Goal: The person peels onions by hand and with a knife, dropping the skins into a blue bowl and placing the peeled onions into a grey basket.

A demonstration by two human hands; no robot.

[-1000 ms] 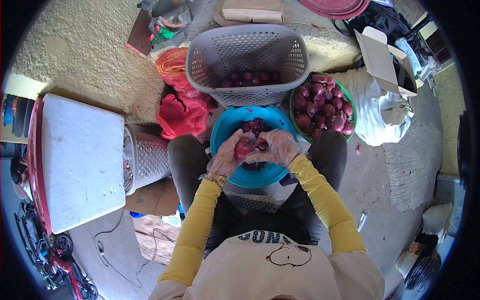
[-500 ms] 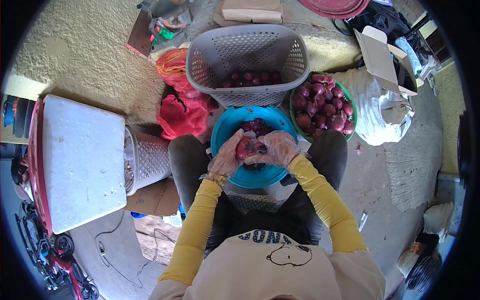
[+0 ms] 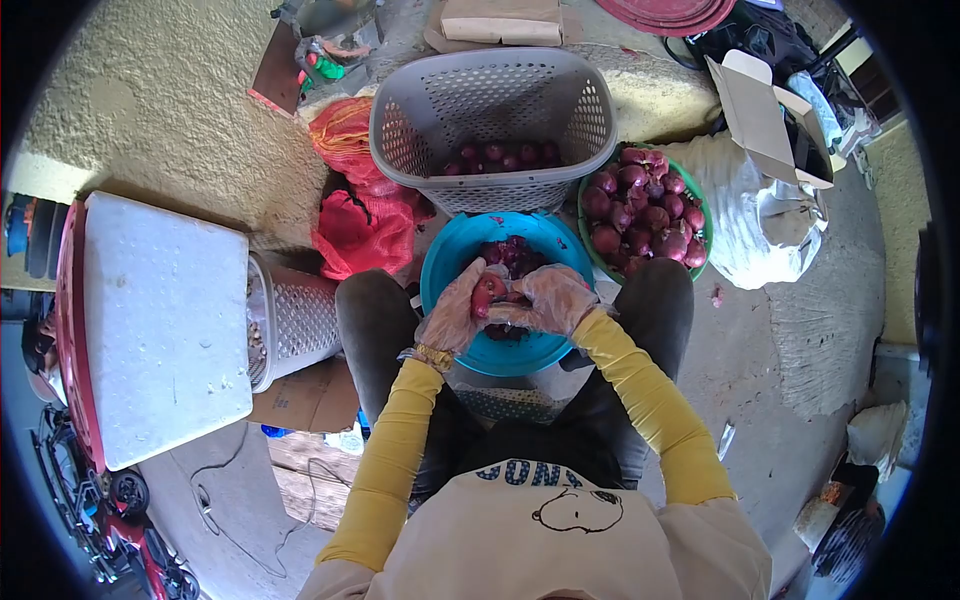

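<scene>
Over the blue basin (image 3: 432,262), my left hand (image 3: 452,312), in a clear plastic glove, is closed around a red onion (image 3: 487,293). My right hand (image 3: 562,298), gloved the same way, is closed beside the onion's right side, its fingertips at the onion. Whatever lies between those fingers is too small and covered to make out. Dark red onion skins (image 3: 515,256) lie in the basin under both hands. A green basket (image 3: 709,232) heaped with red onions (image 3: 650,215) stands to the right of the basin.
Just beyond the basin stands a grey perforated basket (image 3: 490,185) with onions at its bottom. Left of it lies a red mesh sack (image 3: 368,235). A white foam box lid (image 3: 165,330) and a perforated bin (image 3: 300,315) are at the left. A white sack (image 3: 735,220) is at the right.
Both hands stay over the basin with the onion. The right hand's fingers have shifted slightly against it; otherwise little differs.
</scene>
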